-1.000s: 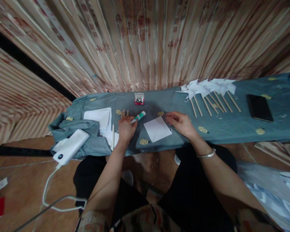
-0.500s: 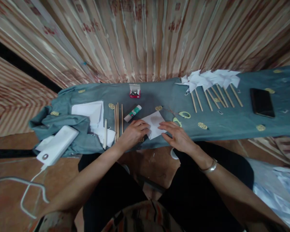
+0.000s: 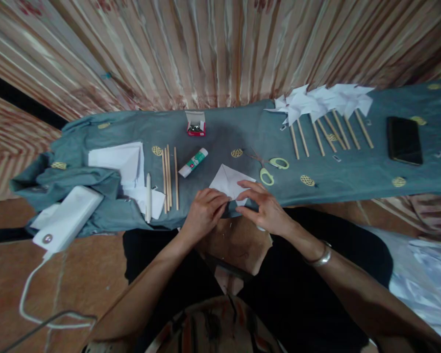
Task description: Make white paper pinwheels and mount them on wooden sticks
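Note:
A creased square of white paper [image 3: 228,180] lies near the front edge of the cloth-covered table. My left hand [image 3: 205,212] has its thumb and fingertips pinched together on the paper's near corner. Over the right side of the paper, my right hand [image 3: 263,208] has its fingers curved and thumb apart, the fingertips at the sheet but not closed on it. Right of the paper, scissors [image 3: 267,175] with pale green handles lie spread. A glue stick [image 3: 193,163] with a green label lies to the upper left of it.
Wooden sticks [image 3: 176,179] and a white pen-like tool [image 3: 148,198] lie left. Behind them are white sheets [image 3: 113,157] and a white power bank [image 3: 68,218]. A small red box [image 3: 196,128] stands open at the back. Paper pinwheels [image 3: 323,105] and a dark phone [image 3: 404,139] lie right.
The view has shifted. The paper has turned, with one corner now pointing up and left. My left fingers now pinch its near corner, and my right fingers have spread.

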The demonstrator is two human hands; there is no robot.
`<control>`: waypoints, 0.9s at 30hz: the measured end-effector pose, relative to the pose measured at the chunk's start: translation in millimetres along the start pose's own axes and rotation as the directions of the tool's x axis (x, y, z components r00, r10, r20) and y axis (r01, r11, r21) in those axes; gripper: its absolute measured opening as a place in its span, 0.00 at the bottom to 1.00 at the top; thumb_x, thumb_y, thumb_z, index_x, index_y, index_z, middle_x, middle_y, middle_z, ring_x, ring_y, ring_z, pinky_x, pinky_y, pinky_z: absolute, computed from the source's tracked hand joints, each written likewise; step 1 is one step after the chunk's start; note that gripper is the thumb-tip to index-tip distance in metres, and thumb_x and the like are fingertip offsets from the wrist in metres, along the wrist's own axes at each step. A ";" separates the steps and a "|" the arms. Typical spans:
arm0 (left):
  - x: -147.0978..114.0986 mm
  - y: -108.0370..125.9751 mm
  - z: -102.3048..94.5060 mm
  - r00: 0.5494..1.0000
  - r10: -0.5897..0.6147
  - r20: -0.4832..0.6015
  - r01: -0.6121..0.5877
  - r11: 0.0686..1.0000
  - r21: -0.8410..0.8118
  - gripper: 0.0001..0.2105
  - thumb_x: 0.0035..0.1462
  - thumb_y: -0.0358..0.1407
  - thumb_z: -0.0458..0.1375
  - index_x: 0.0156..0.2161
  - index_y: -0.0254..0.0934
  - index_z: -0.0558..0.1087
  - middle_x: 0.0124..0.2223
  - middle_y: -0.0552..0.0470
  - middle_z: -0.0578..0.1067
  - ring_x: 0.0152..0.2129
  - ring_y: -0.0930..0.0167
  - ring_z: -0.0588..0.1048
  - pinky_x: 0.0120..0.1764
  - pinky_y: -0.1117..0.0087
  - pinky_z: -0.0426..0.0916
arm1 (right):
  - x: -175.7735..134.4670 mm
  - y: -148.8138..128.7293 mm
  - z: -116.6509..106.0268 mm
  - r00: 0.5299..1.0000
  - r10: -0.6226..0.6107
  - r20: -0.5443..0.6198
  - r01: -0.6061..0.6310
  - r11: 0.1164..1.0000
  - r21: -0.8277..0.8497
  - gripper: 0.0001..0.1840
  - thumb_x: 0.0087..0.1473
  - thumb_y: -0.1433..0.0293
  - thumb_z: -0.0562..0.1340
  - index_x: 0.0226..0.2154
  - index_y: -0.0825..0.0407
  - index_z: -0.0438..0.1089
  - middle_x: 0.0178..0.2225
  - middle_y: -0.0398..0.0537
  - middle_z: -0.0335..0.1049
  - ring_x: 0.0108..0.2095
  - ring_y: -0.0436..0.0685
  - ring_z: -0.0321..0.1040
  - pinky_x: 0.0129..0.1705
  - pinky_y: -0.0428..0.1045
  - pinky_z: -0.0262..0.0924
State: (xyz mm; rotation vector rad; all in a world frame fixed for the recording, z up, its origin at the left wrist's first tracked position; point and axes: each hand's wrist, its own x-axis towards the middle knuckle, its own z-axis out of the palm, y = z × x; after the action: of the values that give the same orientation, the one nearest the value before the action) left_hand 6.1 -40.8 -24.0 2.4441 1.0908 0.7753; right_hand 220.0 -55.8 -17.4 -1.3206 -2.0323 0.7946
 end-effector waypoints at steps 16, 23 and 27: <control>-0.3 9.4 3.1 0.990 -0.120 -0.068 0.119 0.993 -0.023 0.12 0.65 0.33 0.52 0.51 0.38 0.72 0.40 0.49 0.78 0.38 0.66 0.72 0.40 0.64 0.62 | 15.7 -1.6 13.5 0.987 0.090 -0.133 -0.084 0.995 0.053 0.05 0.54 0.68 0.62 0.28 0.49 0.73 0.54 0.52 0.68 0.55 0.64 0.64 0.57 0.61 0.58; -1.0 7.8 4.5 0.995 -0.082 -0.065 0.082 0.997 -0.003 0.10 0.65 0.33 0.53 0.45 0.37 0.76 0.41 0.48 0.79 0.40 0.65 0.71 0.40 0.62 0.61 | 15.0 0.1 17.1 0.984 0.072 -0.161 -0.073 0.997 -0.002 0.05 0.54 0.68 0.63 0.28 0.50 0.72 0.53 0.54 0.69 0.55 0.65 0.65 0.56 0.62 0.58; 0.6 7.2 4.0 0.996 -0.069 -0.061 0.069 0.998 -0.005 0.10 0.64 0.32 0.54 0.45 0.36 0.76 0.41 0.47 0.78 0.41 0.65 0.70 0.41 0.62 0.62 | 15.0 -0.5 16.8 0.981 0.054 -0.186 -0.060 0.998 -0.031 0.05 0.54 0.67 0.64 0.28 0.50 0.72 0.53 0.55 0.69 0.54 0.64 0.66 0.56 0.62 0.59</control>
State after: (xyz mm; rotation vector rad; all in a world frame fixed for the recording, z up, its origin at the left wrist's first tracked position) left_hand 13.0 -45.3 -23.2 2.3815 1.1888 0.8337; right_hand 202.2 -44.9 -25.8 -1.4235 -1.8786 0.6366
